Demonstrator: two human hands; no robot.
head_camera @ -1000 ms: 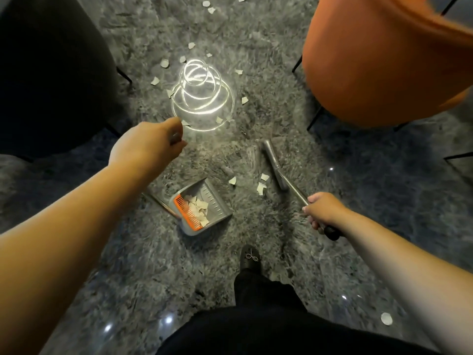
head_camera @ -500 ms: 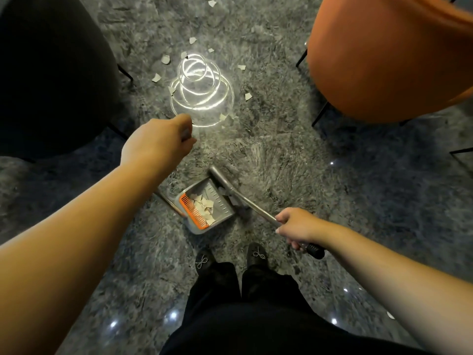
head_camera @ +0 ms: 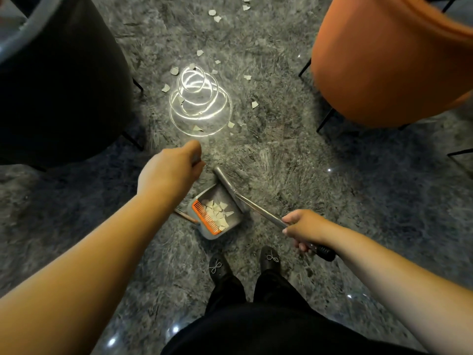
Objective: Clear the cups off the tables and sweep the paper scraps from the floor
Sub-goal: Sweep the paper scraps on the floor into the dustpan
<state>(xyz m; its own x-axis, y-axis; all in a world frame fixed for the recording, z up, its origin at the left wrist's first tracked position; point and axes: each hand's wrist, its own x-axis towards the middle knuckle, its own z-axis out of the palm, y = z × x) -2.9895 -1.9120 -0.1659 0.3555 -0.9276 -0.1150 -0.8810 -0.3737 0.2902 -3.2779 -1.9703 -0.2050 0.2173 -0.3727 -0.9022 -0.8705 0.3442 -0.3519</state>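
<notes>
Below, a grey plastic dustpan with an orange comb edge (head_camera: 216,213) is set on the grey marbled floor (head_camera: 358,201), just near of the left hand (head_camera: 170,172). A thin upright dustpan handle (head_camera: 196,158) is gripped by the left hand, whose fingers are curled round it. White paper scraps (head_camera: 217,213) are piled inside the dustpan. The metal broom shaft with a black grip (head_camera: 258,210) is clasped by the right hand (head_camera: 304,230), to the right of the dustpan, and the grey broom head (head_camera: 227,184) is laid at the pan's far right edge. More torn paper scraps (head_camera: 197,128) are scattered farther off, around a bright coiled light reflection (head_camera: 199,101). An orange upholstered chair (head_camera: 389,60) is seen at far right, a black rounded chair (head_camera: 61,80) at far left.
</notes>
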